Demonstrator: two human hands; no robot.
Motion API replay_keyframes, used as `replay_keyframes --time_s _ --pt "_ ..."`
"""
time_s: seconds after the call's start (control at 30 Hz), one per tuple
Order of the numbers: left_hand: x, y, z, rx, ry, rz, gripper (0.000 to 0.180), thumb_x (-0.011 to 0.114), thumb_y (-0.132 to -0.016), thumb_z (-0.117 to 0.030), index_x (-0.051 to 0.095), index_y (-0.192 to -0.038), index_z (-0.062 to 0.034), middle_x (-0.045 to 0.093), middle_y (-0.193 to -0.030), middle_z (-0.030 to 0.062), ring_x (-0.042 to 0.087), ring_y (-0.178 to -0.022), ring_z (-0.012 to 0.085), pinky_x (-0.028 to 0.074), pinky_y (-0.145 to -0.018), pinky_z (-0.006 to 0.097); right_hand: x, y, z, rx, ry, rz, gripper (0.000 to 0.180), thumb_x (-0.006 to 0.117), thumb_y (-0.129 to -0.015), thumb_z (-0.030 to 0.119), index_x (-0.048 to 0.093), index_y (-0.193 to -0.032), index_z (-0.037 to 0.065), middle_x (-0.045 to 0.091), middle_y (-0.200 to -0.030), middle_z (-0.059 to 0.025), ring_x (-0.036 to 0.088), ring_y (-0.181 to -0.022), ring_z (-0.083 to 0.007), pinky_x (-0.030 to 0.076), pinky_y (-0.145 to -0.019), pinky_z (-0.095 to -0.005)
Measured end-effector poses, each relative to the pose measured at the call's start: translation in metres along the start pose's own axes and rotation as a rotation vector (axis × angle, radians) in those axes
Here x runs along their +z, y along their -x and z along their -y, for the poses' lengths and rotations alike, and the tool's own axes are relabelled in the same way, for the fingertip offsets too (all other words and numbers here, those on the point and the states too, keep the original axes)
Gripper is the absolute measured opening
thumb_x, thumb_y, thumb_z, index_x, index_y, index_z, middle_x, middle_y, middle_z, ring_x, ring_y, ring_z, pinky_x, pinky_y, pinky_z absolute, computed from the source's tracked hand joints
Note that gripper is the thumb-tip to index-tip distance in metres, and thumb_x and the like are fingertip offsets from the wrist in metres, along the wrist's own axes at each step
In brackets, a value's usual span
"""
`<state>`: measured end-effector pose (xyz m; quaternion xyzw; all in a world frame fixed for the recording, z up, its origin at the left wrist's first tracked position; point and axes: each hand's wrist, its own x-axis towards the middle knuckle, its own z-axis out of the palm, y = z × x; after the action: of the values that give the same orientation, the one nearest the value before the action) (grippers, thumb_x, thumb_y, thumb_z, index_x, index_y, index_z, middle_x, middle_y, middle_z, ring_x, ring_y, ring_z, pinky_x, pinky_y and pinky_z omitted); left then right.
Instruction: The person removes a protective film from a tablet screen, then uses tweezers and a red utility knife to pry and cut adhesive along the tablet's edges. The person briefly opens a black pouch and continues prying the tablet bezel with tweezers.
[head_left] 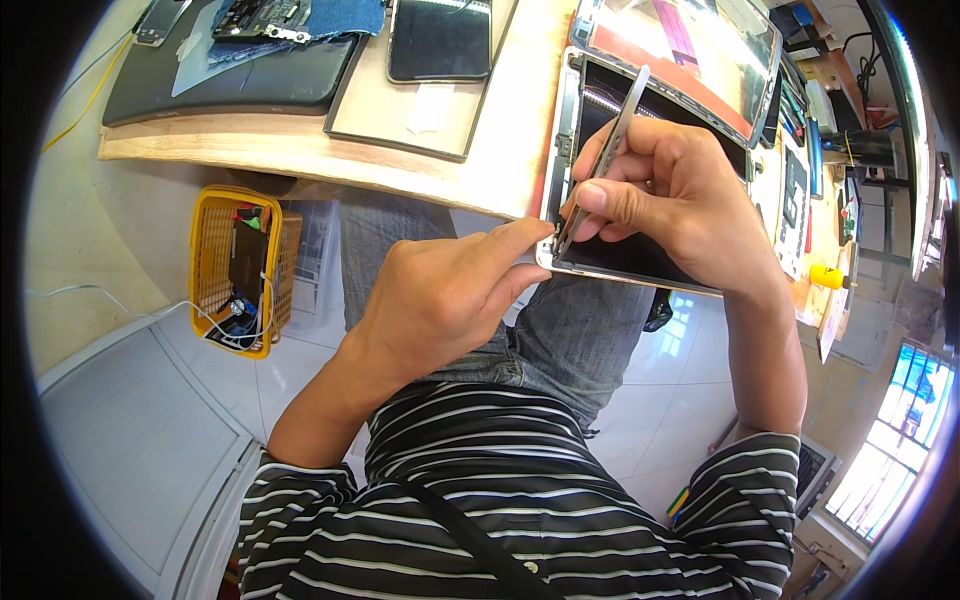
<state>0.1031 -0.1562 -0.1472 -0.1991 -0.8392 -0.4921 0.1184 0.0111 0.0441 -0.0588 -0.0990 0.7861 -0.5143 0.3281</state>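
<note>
A tablet [655,243] with a white rim and a dark inside lies at the table's front edge, its near left corner jutting toward me. My right hand [665,190] is closed around metal tweezers [625,118], held slanted over the tablet's left side. Their tips point down close to that near left corner. My left hand [450,280] pinches the same corner between thumb and fingertips. Whatever small part lies at the tweezer tips is too hidden to make out.
Behind the tablet lies a clear-fronted panel [735,50] with an orange-red sheet. A black phone [440,40] rests on a framed panel [400,125] to the left, beside a dark laptop [240,95] carrying a circuit board [262,18]. Below stands a yellow basket [205,250].
</note>
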Motion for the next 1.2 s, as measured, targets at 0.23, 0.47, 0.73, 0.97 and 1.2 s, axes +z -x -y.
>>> replay_keyframes --time_s 0.23,0.47,0.73,0.97,1.2 --pt "0.001 0.001 0.0 -0.011 0.004 -0.002 0.039 0.085 -0.082 -0.01 0.071 -0.118 -0.004 0.069 -0.074 0.0102 0.06 -0.051 0.0157 0.045 -0.049 0.029 -0.002 -0.002 -0.002 0.009 -0.012 0.011 0.015 0.07 -0.098 0.008 0.067 -0.105 -0.005 0.074 -0.084 -0.0074 0.07 -0.077 -0.0092 0.057 -0.071 -0.023" --pt "0.0 0.001 -0.001 -0.011 -0.021 0.005 0.041 0.086 -0.082 -0.009 0.072 -0.119 -0.0048 0.064 -0.068 0.0072 0.052 -0.047 0.0143 0.04 -0.047 0.029 -0.007 0.004 0.002 -0.053 0.014 -0.018 0.017 0.072 -0.097 0.009 0.064 -0.107 -0.003 0.074 -0.089 -0.0083 0.072 -0.082 -0.0122 0.058 -0.071 -0.0242" --pt "-0.001 0.002 -0.003 -0.011 -0.038 0.008 0.04 0.086 -0.081 -0.008 0.072 -0.119 -0.0054 0.052 -0.059 0.0034 0.044 -0.044 0.0115 0.034 -0.044 0.029 0.0 0.041 -0.038 -0.565 0.129 -0.243 0.022 0.079 -0.09 0.008 0.069 -0.107 -0.003 0.075 -0.095 -0.0115 0.076 -0.086 -0.0184 0.06 -0.074 -0.0278" --pt "0.0 0.001 -0.005 -0.005 -0.059 0.017 0.04 0.086 -0.081 -0.008 0.073 -0.119 -0.0061 0.053 -0.059 0.0026 0.043 -0.044 0.0104 0.034 -0.044 0.028 0.0 0.05 -0.054 -0.715 0.304 -0.144 0.024 0.075 -0.092 0.001 0.058 -0.107 -0.007 0.073 -0.097 -0.0282 0.076 -0.092 -0.0334 0.062 -0.08 -0.0379" --pt "0.002 0.001 -0.008 -0.006 -0.072 0.025 0.039 0.085 -0.082 -0.007 0.072 -0.119 -0.0065 0.054 -0.06 0.0025 0.043 -0.044 0.01 0.034 -0.045 0.028 0.005 0.046 -0.059 -0.773 0.32 -0.183 0.022 0.076 -0.09 0.002 0.063 -0.105 -0.008 0.074 -0.095 -0.0285 0.077 -0.088 -0.0321 0.063 -0.074 -0.0366"
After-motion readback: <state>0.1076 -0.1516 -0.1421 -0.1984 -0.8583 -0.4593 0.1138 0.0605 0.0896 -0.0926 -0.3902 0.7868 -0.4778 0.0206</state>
